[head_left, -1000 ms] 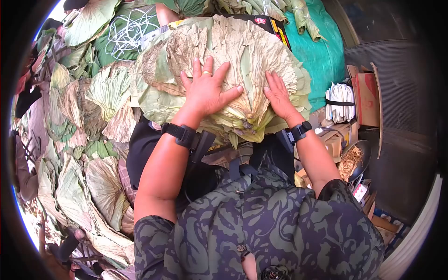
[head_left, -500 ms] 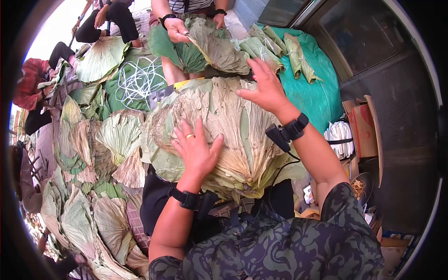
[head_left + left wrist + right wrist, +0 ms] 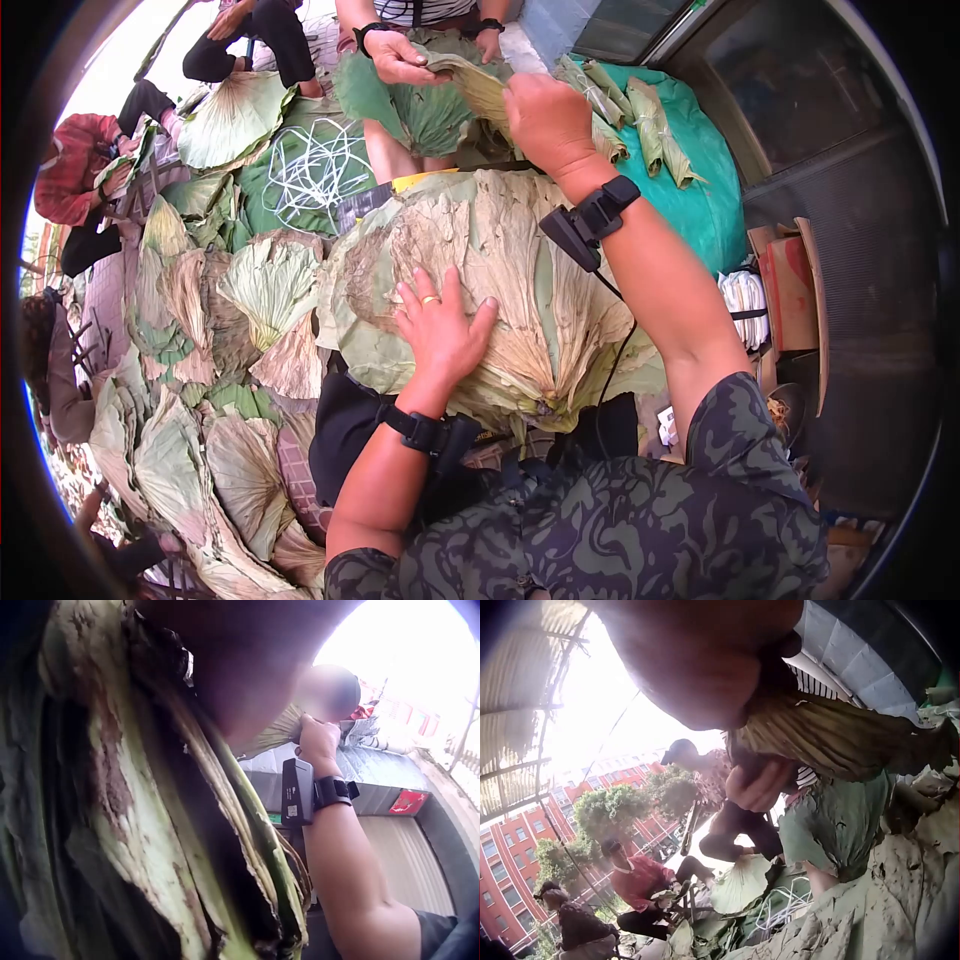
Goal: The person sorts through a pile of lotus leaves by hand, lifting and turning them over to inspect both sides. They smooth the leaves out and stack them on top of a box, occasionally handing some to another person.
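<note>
A broad stack of dried, wrinkled leaves lies before the wearer in the head view. On its left part rests my left hand, fingers spread. My right hand is raised beyond the stack, its fingers curled round the edge of a dry leaf. Another person's hand holds the same leaf at its other side. In the right wrist view the folded leaf hangs from my blurred right hand. The left wrist view shows leaf layers close up and the right hand beyond.
Overlapping leaves cover the ground at left, with tangled white string behind. Tied leaf rolls lie on a green sheet at back right. A cardboard box stands at right. Several seated people are at the far left.
My right hand has left the stack, moved forward and taken hold of the leaf in the other person's hand. My left hand stays on the stack. The head view has shifted to show more beyond the stack.
</note>
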Available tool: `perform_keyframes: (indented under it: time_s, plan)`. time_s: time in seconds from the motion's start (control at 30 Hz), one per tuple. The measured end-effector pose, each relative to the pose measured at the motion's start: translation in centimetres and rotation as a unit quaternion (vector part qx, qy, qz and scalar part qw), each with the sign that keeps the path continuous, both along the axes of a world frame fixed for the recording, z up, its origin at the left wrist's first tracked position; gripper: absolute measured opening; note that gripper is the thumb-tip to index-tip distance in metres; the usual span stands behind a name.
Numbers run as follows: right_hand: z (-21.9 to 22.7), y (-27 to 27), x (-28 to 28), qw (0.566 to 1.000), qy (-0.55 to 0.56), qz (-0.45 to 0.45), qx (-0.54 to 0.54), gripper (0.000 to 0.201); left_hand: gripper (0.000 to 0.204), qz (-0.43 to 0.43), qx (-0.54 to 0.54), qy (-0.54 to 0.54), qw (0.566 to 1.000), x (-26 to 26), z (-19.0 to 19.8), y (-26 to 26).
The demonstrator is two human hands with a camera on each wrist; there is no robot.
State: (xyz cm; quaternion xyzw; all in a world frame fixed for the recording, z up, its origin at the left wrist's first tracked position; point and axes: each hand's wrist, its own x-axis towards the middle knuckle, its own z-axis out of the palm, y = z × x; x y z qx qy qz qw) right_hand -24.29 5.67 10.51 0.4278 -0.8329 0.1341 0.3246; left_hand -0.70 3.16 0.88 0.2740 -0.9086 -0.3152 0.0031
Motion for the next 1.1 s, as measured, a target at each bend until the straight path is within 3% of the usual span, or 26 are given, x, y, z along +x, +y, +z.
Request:
perform_keyframes:
  time_s: [0.13,0.17,0.23,0.27,0.3,0.37,0.4,0.43,0.47,0.5,0.53,0.57,0.63,0.67,0.7,0.77,0.8,0.87,0.93,1.0,1.03,1.07,1.1]
  plan:
    - [4.4,3.6,1.7,0.992,0.034,0.020,-0.119,0.012,0.067,0.011,-0.009,0.033,0.999,0.2,-0.5,-0.2]
    - [5.1,5.0,2.8,0.962,-0.115,0.032,-0.245,0.012,0.067,0.008,-0.008,0.035,0.999,0.2,-0.5,-0.2]
    - [5.7,8.0,5.9,0.802,-0.383,0.066,-0.454,0.013,0.067,0.024,-0.025,0.051,0.998,0.3,-0.4,-0.3]
    - [5.7,9.5,7.9,0.684,-0.491,0.088,-0.532,0.014,0.067,0.019,-0.024,0.050,0.998,0.4,-0.5,-0.5]
    - [4.8,11.3,9.5,0.603,-0.564,0.108,-0.554,0.016,0.065,0.023,-0.013,0.145,0.989,0.3,-0.7,-0.7]
    - [2.7,13.7,13.7,0.491,-0.655,0.084,-0.569,0.017,0.061,0.030,0.013,0.326,0.945,0.1,-1.1,-0.9]
    - [1.3,14.6,15.6,0.430,-0.690,0.094,-0.575,0.017,0.056,0.032,0.139,0.373,0.917,0.1,0.1,-0.8]
    - [0.2,15.1,17.6,0.386,-0.710,0.074,-0.584,0.016,0.056,0.025,0.141,0.367,0.919,0.1,0.6,-0.8]
    - [-0.7,15.2,19.2,0.342,-0.728,0.055,-0.591,0.015,0.054,0.063,0.387,0.368,0.843,0.0,1.1,-0.8]
    - [-1.4,15.4,20.3,0.340,-0.726,0.051,-0.596,0.015,0.052,0.100,0.606,0.343,0.710,0.1,1.4,-0.9]
    - [-2.0,15.5,21.2,0.329,-0.749,0.030,-0.575,0.013,0.048,0.087,0.658,0.347,0.663,0.4,1.8,-0.9]
    - [-2.3,15.5,21.8,0.318,-0.771,0.009,-0.552,0.011,0.048,0.085,0.659,0.343,0.664,0.3,0.5,-1.1]
    - [-2.1,15.0,22.4,0.344,-0.759,-0.008,-0.553,0.009,0.042,0.049,0.693,0.392,0.603,-0.5,-1.5,-1.7]
    - [-2.0,14.8,22.4,0.401,-0.724,-0.027,-0.561,0.009,0.040,0.088,0.778,0.384,0.489,-0.6,-1.5,-2.2]
    - [-1.9,14.7,22.5,0.455,-0.685,-0.046,-0.568,0.009,0.040,0.086,0.779,0.384,0.487,-0.4,-0.6,-2.3]
    - [-3.1,15.2,22.6,0.483,-0.671,-0.063,-0.559,0.009,0.038,0.126,0.761,0.329,0.545,0.0,0.8,-2.4]
    - [-3.4,15.3,22.7,0.507,-0.660,-0.081,-0.548,0.010,0.038,0.127,0.761,0.329,0.544,0.2,1.3,-2.4]
    - [-3.5,15.2,23.1,0.527,-0.649,-0.102,-0.538,0.011,0.037,0.175,0.723,0.279,0.607,0.2,2.1,-2.0]
    - [-3.6,15.3,23.4,0.547,-0.635,-0.126,-0.531,0.012,0.038,0.130,0.739,0.285,0.596,0.6,1.3,-2.5]
    - [-4.5,15.8,23.5,0.643,-0.571,-0.120,-0.495,0.013,0.040,0.085,0.754,0.290,0.583,1.0,0.0,-3.3]
    - [-5.3,16.2,23.3,0.643,-0.570,-0.122,-0.497,0.013,0.042,0.043,0.689,0.298,0.659,1.3,-0.7,-3.7]
    - [-6.4,16.6,22.7,0.690,-0.528,-0.113,-0.481,0.014,0.045,0.001,0.616,0.304,0.727,1.4,-1.4,-3.9]
    - [-6.9,16.8,22.4,0.735,-0.484,-0.104,-0.464,0.014,0.045,-0.001,0.617,0.302,0.727,1.6,-0.6,-4.0]
